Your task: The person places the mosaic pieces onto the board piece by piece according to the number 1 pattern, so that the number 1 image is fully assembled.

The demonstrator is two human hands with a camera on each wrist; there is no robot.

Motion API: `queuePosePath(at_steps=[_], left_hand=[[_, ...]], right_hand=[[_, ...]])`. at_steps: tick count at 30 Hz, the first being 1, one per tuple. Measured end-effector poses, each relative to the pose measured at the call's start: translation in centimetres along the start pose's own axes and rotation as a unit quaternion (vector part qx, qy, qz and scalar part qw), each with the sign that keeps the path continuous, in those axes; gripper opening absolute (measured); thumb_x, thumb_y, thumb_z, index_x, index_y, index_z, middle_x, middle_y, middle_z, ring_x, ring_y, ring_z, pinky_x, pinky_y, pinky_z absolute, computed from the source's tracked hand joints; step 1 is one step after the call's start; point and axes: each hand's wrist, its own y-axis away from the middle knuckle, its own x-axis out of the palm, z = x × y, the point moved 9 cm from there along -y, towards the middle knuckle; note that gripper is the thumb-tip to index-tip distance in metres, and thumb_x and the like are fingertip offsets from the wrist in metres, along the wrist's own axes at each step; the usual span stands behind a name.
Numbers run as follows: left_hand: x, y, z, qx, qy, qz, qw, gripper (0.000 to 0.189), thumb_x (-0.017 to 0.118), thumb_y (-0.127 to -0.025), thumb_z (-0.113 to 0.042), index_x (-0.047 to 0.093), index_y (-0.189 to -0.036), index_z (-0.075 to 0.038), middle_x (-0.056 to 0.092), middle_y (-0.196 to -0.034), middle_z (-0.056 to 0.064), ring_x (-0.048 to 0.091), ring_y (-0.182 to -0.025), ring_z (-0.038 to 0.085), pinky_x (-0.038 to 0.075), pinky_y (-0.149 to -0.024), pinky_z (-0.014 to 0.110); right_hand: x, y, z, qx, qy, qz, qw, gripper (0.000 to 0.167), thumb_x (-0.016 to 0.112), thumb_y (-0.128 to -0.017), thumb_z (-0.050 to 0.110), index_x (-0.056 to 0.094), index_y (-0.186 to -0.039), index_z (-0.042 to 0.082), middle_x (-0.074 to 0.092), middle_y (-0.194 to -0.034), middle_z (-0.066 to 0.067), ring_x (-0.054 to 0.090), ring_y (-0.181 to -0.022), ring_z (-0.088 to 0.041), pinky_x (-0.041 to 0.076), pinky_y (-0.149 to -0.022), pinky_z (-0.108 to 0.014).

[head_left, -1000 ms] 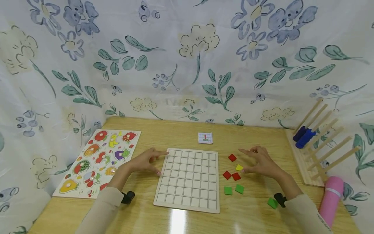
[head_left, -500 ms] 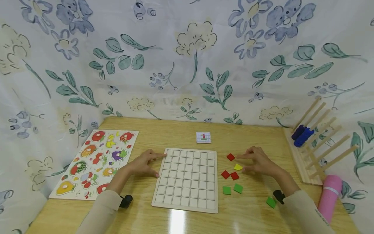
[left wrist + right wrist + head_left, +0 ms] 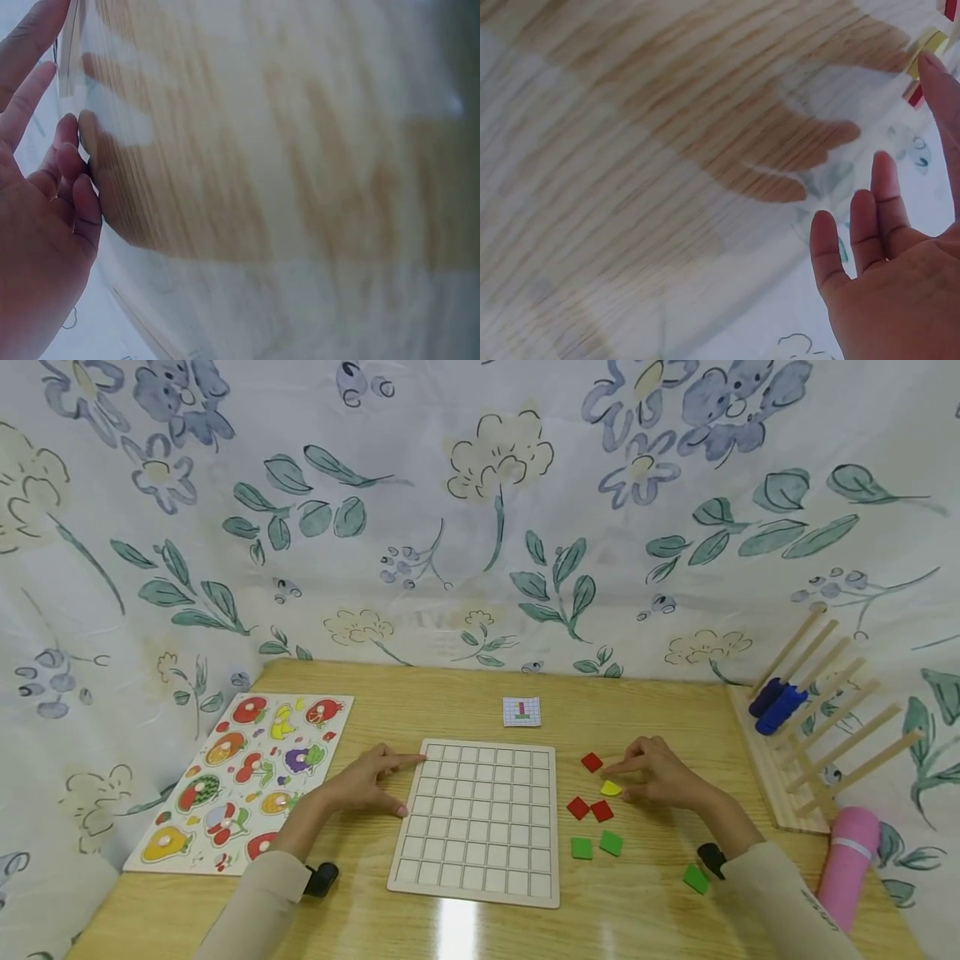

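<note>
A pale wooden grid board (image 3: 480, 817) lies on the table in the head view. My left hand (image 3: 366, 782) is beside it, index fingertip at the upper left edge and thumb tip lower down that side. In the left wrist view the other fingers of my left hand (image 3: 45, 202) are loosely bent. On the right, my right hand (image 3: 660, 774) is over a small yellow tile (image 3: 611, 788), thumb at its right edge and index fingertip just beyond it. The right wrist view shows the thumb (image 3: 936, 71) overlapping the yellow tile (image 3: 925, 51).
Red tiles (image 3: 592, 762) and green tiles (image 3: 581, 848) lie right of the board; another green tile (image 3: 695, 879) is near the right wrist. A pattern card (image 3: 521, 712) is behind the board. A fruit puzzle (image 3: 243, 777) lies left; a peg rack (image 3: 787, 777) and pink roll (image 3: 847, 868) stand right.
My right hand's index fingertip has come down and closer to the thumb, towards the yellow tile. My left hand stays at the board's edge. The head view has shifted slightly.
</note>
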Motion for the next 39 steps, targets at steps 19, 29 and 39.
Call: queuePosePath(at_steps=[19,29,39], left_hand=[[-0.03,-0.02,-0.22,0.009,-0.002,0.0,1.0,0.084,0.089,-0.072,-0.033,0.051,-0.146,-0.017,0.039,-0.096,0.008,0.034,-0.088,0.021,0.031,-0.072,0.033],[0.14,-0.01,0.19,0.005,-0.003,-0.003,1.0,0.084,0.089,-0.072,-0.033,0.052,-0.146,-0.019,0.039,-0.096,0.008,0.035,-0.089,0.022,0.031,-0.072,0.034],[0.03,-0.05,0.11,0.009,0.001,-0.005,0.9999,0.084,0.089,-0.071,-0.033,0.052,-0.146,-0.018,0.039,-0.096,0.009,0.035,-0.089,0.022,0.031,-0.072,0.035]], right_hand=[[0.13,0.03,-0.58,0.031,0.007,-0.014,0.9994,0.019,0.085,-0.076,0.011,0.08,-0.094,0.013,0.054,-0.098,-0.005,0.038,-0.094,-0.022,0.034,-0.078,-0.036],[0.5,-0.07,-0.54,0.027,0.026,-0.017,0.9992,0.021,0.086,-0.076,0.015,0.079,-0.096,0.016,0.056,-0.1,-0.003,0.039,-0.095,-0.02,0.036,-0.08,-0.036],[0.34,0.53,-0.58,0.055,0.103,-0.05,0.9919,0.024,0.087,-0.075,0.032,0.068,-0.073,0.017,0.056,-0.093,-0.001,0.044,-0.092,-0.021,0.04,-0.08,-0.04]])
